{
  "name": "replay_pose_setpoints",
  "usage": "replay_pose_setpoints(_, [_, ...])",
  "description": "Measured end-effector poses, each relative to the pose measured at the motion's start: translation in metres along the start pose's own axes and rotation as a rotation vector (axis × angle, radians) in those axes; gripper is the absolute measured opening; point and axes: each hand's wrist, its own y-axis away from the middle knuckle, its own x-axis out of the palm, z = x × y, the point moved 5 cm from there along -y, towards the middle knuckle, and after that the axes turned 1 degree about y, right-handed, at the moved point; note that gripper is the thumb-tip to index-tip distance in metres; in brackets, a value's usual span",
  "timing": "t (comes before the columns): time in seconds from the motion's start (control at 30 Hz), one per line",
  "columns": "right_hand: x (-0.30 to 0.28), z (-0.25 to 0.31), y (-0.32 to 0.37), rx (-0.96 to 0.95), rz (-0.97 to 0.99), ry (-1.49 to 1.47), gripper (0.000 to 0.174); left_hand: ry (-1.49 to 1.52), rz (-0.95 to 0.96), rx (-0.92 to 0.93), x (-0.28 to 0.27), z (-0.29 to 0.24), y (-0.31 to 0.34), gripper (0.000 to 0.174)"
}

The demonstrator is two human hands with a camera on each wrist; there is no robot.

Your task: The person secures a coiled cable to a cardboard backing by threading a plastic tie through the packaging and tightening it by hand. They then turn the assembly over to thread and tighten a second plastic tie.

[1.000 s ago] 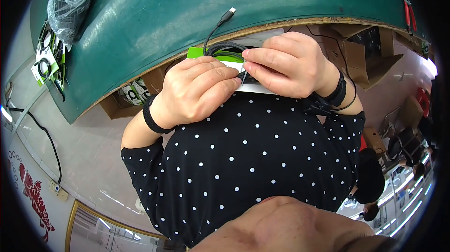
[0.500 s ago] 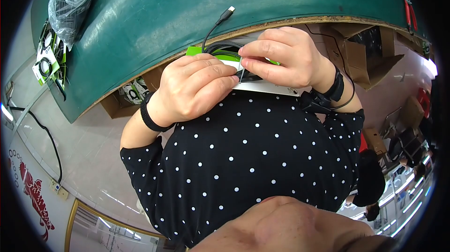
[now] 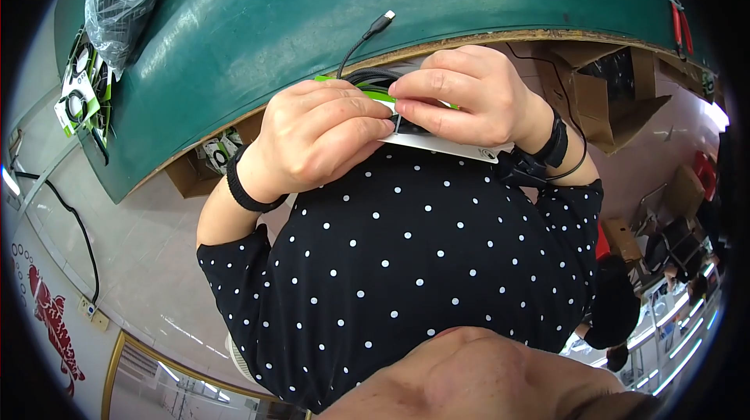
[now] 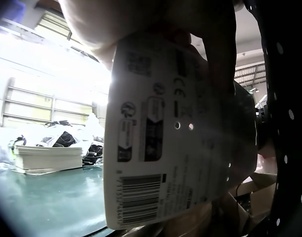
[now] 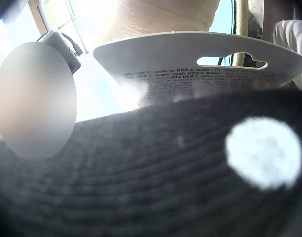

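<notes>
A printed packaging card [image 3: 449, 144] with a green face is held against the dotted shirt at the table's front edge. On it lies a coiled black cable [image 3: 370, 78], its USB-C plug [image 3: 381, 24] sticking out over the green top. My left hand [image 3: 322, 135] grips the card and coil from the left. From the right, my right hand [image 3: 473, 98] pinches a thin pale tie [image 3: 397, 122] between thumb and forefinger, close to the left fingertips. The card's back [image 4: 141, 163] with barcode fills the left wrist view; its hanging slot shows in the right wrist view.
On the green table [image 3: 312, 14], a clear bag [image 3: 125, 10] of black cables lies at far left, beside carded cables [image 3: 78, 100]. Red-handled pliers [image 3: 681, 25] rest at far right. Cardboard boxes [image 3: 625, 107] stand below the table edge.
Both hands have shifted slightly left with the card. More of the card's right end now shows below the right hand, whose fingers still pinch the tie.
</notes>
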Motion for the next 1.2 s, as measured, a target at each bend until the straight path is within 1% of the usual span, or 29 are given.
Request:
replay_pose_setpoints(0.1, [-0.001,0.003,-0.003,-0.020,0.016,-0.012,0.019,0.005,0.003,-0.006,-0.002,0.000,0.000,0.015])
replay_pose_setpoints(0.2, [-0.002,0.006,-0.006,-0.045,0.048,-0.025,0.019,0.033,0.020,-0.004,-0.001,0.000,0.002,0.022])
replay_pose_setpoints(0.23, [-0.002,0.006,-0.007,-0.035,0.051,-0.039,0.019,0.031,0.019,-0.002,-0.001,0.000,0.003,0.022])
replay_pose_setpoints(0.33, [-0.003,0.005,-0.010,-0.019,0.061,-0.064,0.018,0.005,-0.015,0.004,0.000,0.001,0.004,0.015])
replay_pose_setpoints(0.47, [-0.002,0.006,-0.012,-0.049,0.084,-0.061,0.019,0.030,-0.009,0.000,-0.001,0.000,0.005,0.022])
replay_pose_setpoints(0.6, [-0.004,0.007,-0.015,-0.053,0.104,-0.063,0.018,0.009,-0.059,0.001,-0.004,0.001,0.005,0.017])
replay_pose_setpoints(0.7, [-0.005,-0.010,-0.022,0.068,0.069,-0.093,0.020,0.027,-0.113,-0.003,-0.009,0.005,0.004,0.019])
replay_pose_setpoints(0.73, [-0.009,-0.013,-0.028,0.048,0.071,-0.084,0.020,0.035,-0.139,-0.008,-0.013,0.007,0.004,0.020])
replay_pose_setpoints(0.77, [-0.019,-0.023,-0.034,0.142,-0.047,-0.006,0.020,0.013,-0.148,0.003,-0.017,0.009,0.003,0.020])
replay_pose_setpoints(0.83, [-0.042,-0.038,-0.041,0.329,-0.292,0.139,0.020,-0.021,-0.295,-0.016,-0.032,0.013,0.005,0.022])
replay_pose_setpoints(0.87, [-0.043,-0.040,-0.038,0.298,-0.298,0.140,0.020,-0.042,-0.373,-0.022,-0.040,0.016,0.007,0.023])
replay_pose_setpoints(0.9, [-0.051,-0.049,-0.017,0.429,-0.584,-0.088,0.019,-0.068,-0.384,-0.013,-0.045,0.017,0.007,0.023])
replay_pose_setpoints(0.93, [-0.051,-0.059,0.000,0.559,-0.860,-0.332,0.018,-0.131,-0.459,-0.038,-0.051,0.018,0.008,0.023])
replay_pose_setpoints(0.97, [-0.045,-0.053,-0.006,0.535,-0.855,-0.341,0.018,-0.190,-0.533,-0.063,-0.056,0.020,0.009,0.024])
replay_pose_setpoints(1.0, [-0.028,-0.044,-0.018,0.552,-0.687,-0.440,0.015,-0.245,-0.607,-0.089,-0.060,0.022,0.011,0.024])
replay_pose_setpoints(1.03, [-0.010,-0.034,-0.030,0.569,-0.518,-0.528,0.013,-0.257,-0.612,-0.082,-0.059,0.024,0.012,0.024])
replay_pose_setpoints(1.1, [0.023,-0.027,-0.044,0.786,-0.396,-0.739,0.012,-0.288,-0.679,-0.067,-0.056,0.029,0.013,0.023])
replay_pose_setpoints(1.13, [0.029,-0.028,-0.050,0.780,-0.397,-0.735,0.012,-0.300,-0.712,-0.060,-0.056,0.030,0.015,0.023])
replay_pose_setpoints(1.2, [0.045,-0.036,-0.057,0.891,-0.384,-0.906,0.011,-0.312,-0.723,-0.047,-0.057,0.030,0.015,0.023])
